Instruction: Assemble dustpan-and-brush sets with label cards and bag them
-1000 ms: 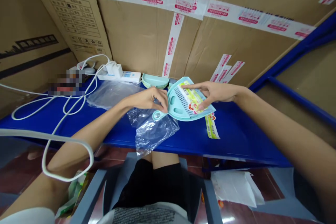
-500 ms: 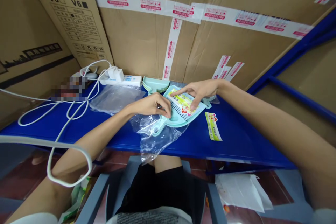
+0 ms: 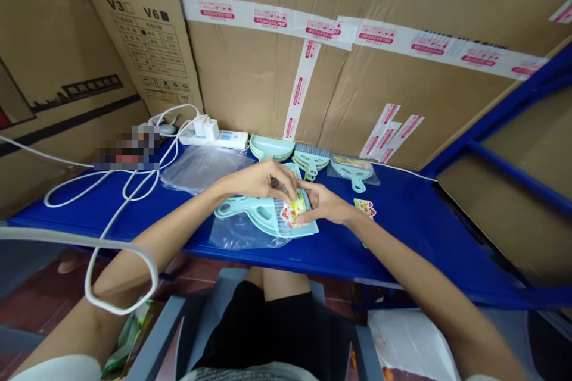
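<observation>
A mint-green dustpan with a small brush nested in it lies on the blue table, handles pointing left. Over the bristles is a yellow-and-white printed card. My left hand is closed, thumb and fingertips pinching the card's upper part. From the right side, my right hand holds the same card between thumb and fingers, covering part of it. A clear plastic bag lies flat under the dustpan. Another printed card sits on the table, partly hidden by my right forearm.
Along the back stand stacked dustpans, stacked brushes and a bagged set. Clear bags lie left, near a power strip and looped white cable. Large cardboard boxes wall off the back.
The dustpan and brush have turned, lying more level and lower left. My right hand has come in beside the left, and the card is now bent up between them. The view has shifted slightly.
</observation>
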The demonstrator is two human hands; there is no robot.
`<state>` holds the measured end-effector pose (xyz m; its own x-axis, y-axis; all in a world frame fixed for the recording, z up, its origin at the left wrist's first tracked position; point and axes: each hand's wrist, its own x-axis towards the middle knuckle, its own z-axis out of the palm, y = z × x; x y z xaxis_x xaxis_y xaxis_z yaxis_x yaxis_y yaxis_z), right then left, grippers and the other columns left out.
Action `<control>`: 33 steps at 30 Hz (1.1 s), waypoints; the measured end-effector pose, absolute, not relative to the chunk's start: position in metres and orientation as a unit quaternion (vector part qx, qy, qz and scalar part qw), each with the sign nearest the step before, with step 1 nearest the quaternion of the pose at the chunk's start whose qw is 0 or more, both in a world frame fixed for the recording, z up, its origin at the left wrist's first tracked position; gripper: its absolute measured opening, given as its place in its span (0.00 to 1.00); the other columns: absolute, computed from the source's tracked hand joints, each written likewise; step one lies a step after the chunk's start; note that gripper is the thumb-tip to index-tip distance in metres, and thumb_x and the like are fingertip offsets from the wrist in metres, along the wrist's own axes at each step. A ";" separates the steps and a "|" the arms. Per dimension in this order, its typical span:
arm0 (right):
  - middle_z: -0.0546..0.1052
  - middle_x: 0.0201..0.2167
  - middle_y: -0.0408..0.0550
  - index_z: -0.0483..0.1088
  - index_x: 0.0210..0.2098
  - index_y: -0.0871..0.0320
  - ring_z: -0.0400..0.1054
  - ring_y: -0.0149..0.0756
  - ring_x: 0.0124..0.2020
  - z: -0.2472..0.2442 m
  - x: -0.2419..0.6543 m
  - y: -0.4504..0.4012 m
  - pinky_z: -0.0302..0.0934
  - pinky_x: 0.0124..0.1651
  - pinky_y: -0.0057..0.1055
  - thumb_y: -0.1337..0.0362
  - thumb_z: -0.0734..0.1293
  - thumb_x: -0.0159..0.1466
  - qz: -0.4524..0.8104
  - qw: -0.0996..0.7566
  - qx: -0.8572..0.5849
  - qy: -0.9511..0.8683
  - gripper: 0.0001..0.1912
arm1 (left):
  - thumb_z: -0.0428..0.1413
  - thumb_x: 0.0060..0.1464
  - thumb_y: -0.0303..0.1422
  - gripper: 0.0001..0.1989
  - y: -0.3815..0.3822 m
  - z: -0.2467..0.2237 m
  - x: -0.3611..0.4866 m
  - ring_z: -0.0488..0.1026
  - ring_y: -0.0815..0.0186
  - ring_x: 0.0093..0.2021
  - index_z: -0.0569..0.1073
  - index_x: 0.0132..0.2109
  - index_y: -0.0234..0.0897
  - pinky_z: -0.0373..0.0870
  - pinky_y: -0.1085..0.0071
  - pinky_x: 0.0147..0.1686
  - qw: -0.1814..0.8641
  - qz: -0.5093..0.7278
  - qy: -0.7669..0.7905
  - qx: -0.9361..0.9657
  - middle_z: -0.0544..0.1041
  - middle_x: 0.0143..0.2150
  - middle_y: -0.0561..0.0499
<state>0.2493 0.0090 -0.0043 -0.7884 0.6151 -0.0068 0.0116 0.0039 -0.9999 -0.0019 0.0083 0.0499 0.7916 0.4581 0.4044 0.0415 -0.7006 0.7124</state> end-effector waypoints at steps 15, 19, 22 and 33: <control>0.61 0.77 0.41 0.59 0.76 0.39 0.59 0.52 0.75 -0.005 0.290 0.026 0.61 0.74 0.53 0.64 0.87 0.46 0.514 0.543 -0.282 -0.602 0.64 | 0.66 0.56 0.34 0.06 0.051 0.042 -0.029 0.77 0.66 0.32 0.82 0.35 0.35 0.70 0.72 0.30 0.430 0.583 0.375 0.578 0.82 0.35 0.45; 0.61 0.77 0.42 0.55 0.78 0.39 0.58 0.54 0.76 -0.007 0.291 0.027 0.59 0.75 0.57 0.61 0.87 0.47 0.500 0.528 -0.285 -0.624 0.66 | 0.67 0.54 0.34 0.07 0.047 0.038 -0.017 0.78 0.65 0.31 0.81 0.36 0.34 0.72 0.70 0.29 0.468 0.570 0.360 0.572 0.83 0.38 0.44; 0.57 0.79 0.41 0.51 0.79 0.40 0.53 0.55 0.78 -0.007 0.287 0.025 0.56 0.77 0.56 0.58 0.87 0.47 0.482 0.527 -0.286 -0.639 0.68 | 0.67 0.53 0.32 0.06 0.050 0.035 -0.016 0.78 0.63 0.30 0.80 0.34 0.33 0.71 0.69 0.27 0.481 0.568 0.380 0.548 0.82 0.37 0.44; 0.61 0.77 0.43 0.55 0.78 0.41 0.58 0.55 0.76 -0.011 0.292 0.026 0.57 0.77 0.54 0.61 0.87 0.47 0.518 0.459 -0.280 -0.665 0.66 | 0.69 0.47 0.33 0.09 0.062 0.019 -0.020 0.81 0.59 0.30 0.81 0.32 0.31 0.74 0.69 0.24 0.562 0.504 0.407 0.514 0.83 0.34 0.42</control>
